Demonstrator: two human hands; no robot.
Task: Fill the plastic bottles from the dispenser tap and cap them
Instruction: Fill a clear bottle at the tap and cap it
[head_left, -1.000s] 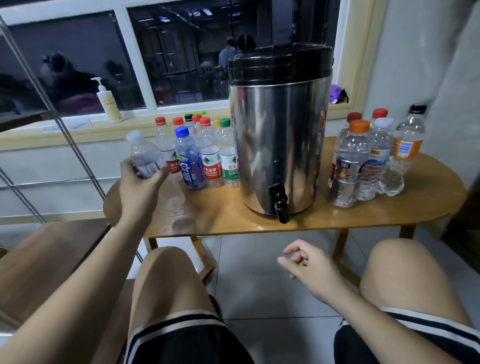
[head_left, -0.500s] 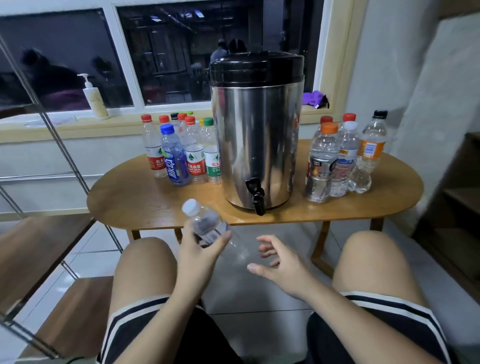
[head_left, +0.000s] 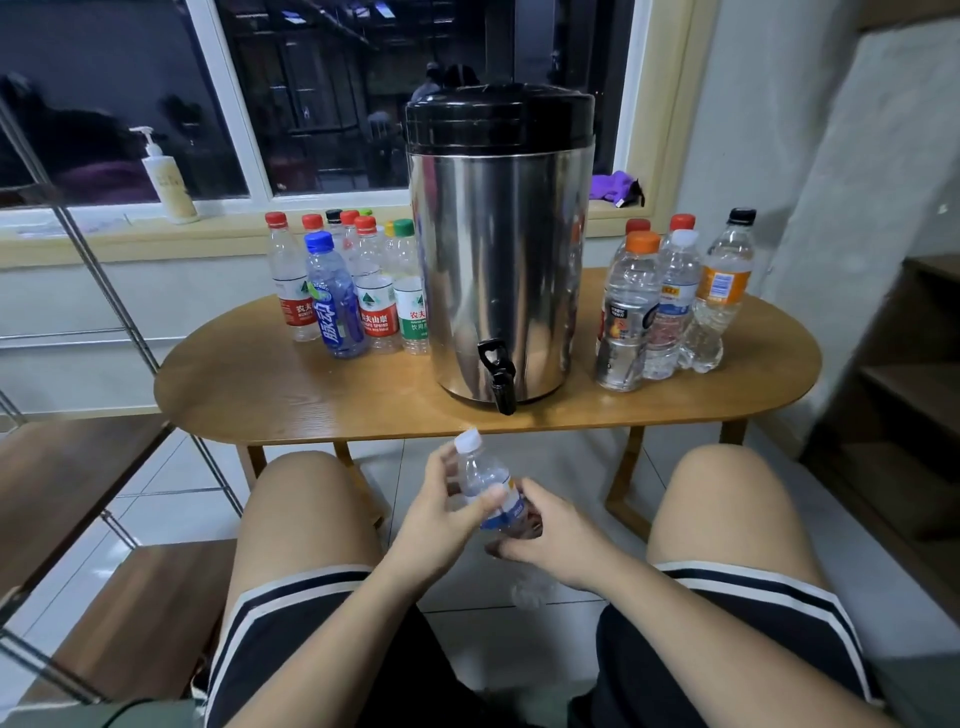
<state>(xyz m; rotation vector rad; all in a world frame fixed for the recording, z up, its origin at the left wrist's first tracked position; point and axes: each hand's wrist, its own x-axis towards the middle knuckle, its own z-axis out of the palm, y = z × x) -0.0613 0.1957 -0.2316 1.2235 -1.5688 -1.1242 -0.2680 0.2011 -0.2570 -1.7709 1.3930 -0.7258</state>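
A small clear bottle (head_left: 485, 480) with a white cap and blue label is held between my knees, below the table edge. My left hand (head_left: 434, 512) grips its upper body and my right hand (head_left: 550, 535) wraps its lower part. The steel dispenser (head_left: 498, 260) with a black lid stands mid-table, its black tap (head_left: 497, 376) pointing toward me just above the bottle. Several capped bottles (head_left: 353, 291) stand left of the dispenser, and several more capped bottles (head_left: 670, 301) stand to its right.
The oval wooden table (head_left: 270, 395) sits under a dark window. A pump bottle (head_left: 169, 182) and a purple cloth (head_left: 618, 187) rest on the sill. A metal-railed wooden stair (head_left: 78, 467) is at left, dark shelves (head_left: 904, 374) at right.
My left hand carried the small bottle from the table's left group down to between my knees. My right hand came up and closed on its lower part.
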